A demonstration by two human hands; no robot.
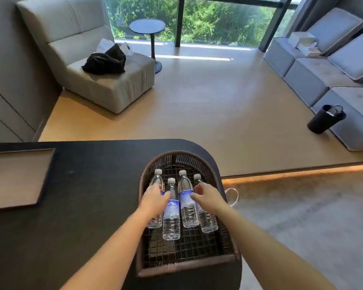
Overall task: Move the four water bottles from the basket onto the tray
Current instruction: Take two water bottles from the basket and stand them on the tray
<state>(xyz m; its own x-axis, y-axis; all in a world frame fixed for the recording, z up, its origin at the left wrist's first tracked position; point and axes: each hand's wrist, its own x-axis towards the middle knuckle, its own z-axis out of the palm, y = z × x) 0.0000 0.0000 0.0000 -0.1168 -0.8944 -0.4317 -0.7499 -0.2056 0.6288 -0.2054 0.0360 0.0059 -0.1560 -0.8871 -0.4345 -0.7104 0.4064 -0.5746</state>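
Observation:
Several clear water bottles with white caps and blue labels lie side by side in a dark wicker basket (184, 266) at the rounded right end of a black table (82, 216). My left hand (155, 200) is wrapped over the leftmost bottle (156, 181), thumb between it and the second bottle (171, 218). My right hand (208, 197) grips the rightmost bottle (208, 220), thumb beside the third bottle (187, 208). All the bottles still rest on the basket floor. A flat brown tray (15, 176) with a dark rim lies at the table's far left, partly cut off.
A white loop (232, 196) pokes out past the basket's right rim. Beyond the table are a wooden floor, a grey armchair (105, 84) with a black bag, a round side table (148, 27), a grey sofa and a black bin (325, 119).

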